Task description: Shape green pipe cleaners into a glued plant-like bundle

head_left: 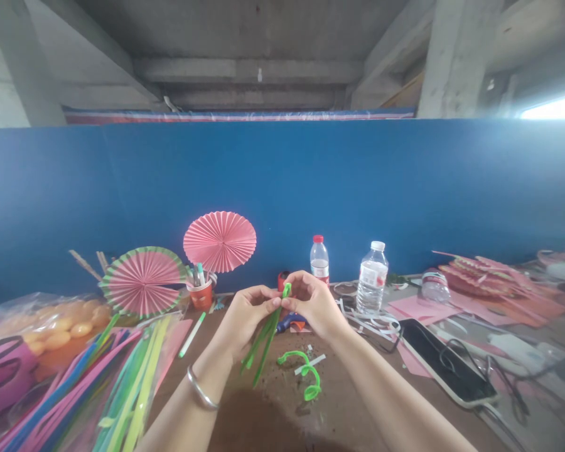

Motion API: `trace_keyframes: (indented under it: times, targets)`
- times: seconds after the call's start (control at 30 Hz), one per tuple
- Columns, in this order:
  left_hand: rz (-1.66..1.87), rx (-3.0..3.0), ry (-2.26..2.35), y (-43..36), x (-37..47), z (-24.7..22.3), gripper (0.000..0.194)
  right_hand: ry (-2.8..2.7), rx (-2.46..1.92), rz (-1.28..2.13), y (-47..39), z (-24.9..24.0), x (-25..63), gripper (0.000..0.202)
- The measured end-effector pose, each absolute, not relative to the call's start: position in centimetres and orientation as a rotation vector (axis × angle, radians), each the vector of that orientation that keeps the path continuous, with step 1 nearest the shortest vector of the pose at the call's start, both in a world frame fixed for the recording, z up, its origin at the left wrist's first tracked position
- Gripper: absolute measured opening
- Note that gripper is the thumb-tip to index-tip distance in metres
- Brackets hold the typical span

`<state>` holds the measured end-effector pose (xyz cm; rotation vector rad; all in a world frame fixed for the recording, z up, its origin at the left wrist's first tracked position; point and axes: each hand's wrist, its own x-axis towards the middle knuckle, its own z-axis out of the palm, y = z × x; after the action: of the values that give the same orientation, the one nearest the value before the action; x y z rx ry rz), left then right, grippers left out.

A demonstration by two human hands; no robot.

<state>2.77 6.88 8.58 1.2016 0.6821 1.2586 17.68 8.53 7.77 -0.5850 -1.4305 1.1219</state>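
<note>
- Fuzzy multicoloured stems (pixel 70 389) partly in clear plastic, at the near left corner of the counter (pixel 258 424)
- Fingers of left hand (pixel 252 314) and right hand (pixel 311 300) clamped on fuzzy green stems (pixel 265 342), above counter's middle
- Curled green stem (pixel 312 395) beneath
- Towards far edge: orange-red cup (pixel 200 296) of markers (pixel 199 274), clear bottle (pixel 371 285) of water

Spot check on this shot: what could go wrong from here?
The green strips are pinched near one end by the left hand and right hand; their free ends could splay. The curly green piece lies loose on the table, so a wrist might knock it.
</note>
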Motion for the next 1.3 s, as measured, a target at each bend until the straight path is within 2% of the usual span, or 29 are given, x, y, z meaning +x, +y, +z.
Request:
trace_keyframes:
  times: [0.07,0.27,0.5,0.67,0.87,1.07,1.2,1.3]
  targets:
    - [1.222,1.182,0.660,6.7,2.8,8.8,0.014,-1.437,-0.591,1.131,8.4,7.8,17.6,0.032]
    - [1.287,1.223,0.830,6.8,2.8,9.0,0.016,-1.495,-0.702,1.093,8.1,8.2,17.7,0.019]
    - [1.301,1.663,1.062,6.0,3.2,9.6,0.008,-1.632,-0.874,0.987,7.9,8.2,18.6,0.020]
    - [1.350,2.056,1.274,5.6,3.4,9.7,0.013,-1.567,-0.847,0.812,7.6,8.6,18.3,0.013]
    - [1.449,2.394,1.217,5.6,3.4,9.1,0.018,-1.503,-0.840,0.770,7.5,8.6,17.5,0.011]
    - [1.462,2.104,1.384,6.3,2.2,9.1,0.015,-1.597,-0.816,0.925,8.2,8.1,18.2,0.022]
    - [1.502,1.638,1.286,7.3,1.1,8.6,0.017,-2.055,-1.210,0.701,10.0,5.9,18.9,0.008]
    - [1.476,1.295,1.107,7.3,0.8,6.8,0.019,-2.134,-1.344,0.670,11.3,3.1,18.3,0.012]
